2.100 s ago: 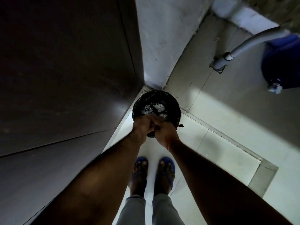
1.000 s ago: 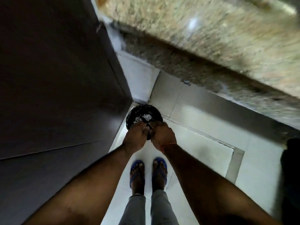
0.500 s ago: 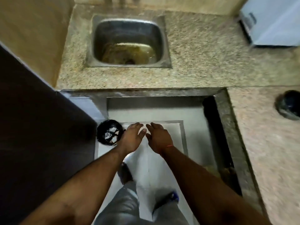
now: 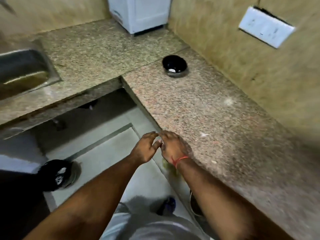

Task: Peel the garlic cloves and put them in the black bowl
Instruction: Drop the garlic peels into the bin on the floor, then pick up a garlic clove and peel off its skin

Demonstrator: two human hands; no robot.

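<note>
On the counter, far side: black bowl [image 4: 174, 66] stands upright near the wall, mouth up, with 1 pale piece on its bottom; being round, it has no long axis to speak of.
Counter: speckled granite counter [image 4: 216, 108], L-shaped, with a few pale flecks lying on it.
Left hand [image 4: 144, 148]: held over the floor just off the counter's edge, fingers loosely spread and holding nothing.
Right hand [image 4: 173, 146]: just beside the left, fingertips nearly meeting it, fingers relaxed, nothing gripped; a red thread [image 4: 180, 159] circles the wrist.
Floor: dark bin [image 4: 55, 175] with pale scraps inside, well apart from the bowl.
Left of view: steel sink [image 4: 26, 70] set into the counter.
Corner: white appliance [image 4: 138, 13].
Wall: white switch plate [image 4: 265, 27].
Writing: none readable; everything is motion-blurred.
</note>
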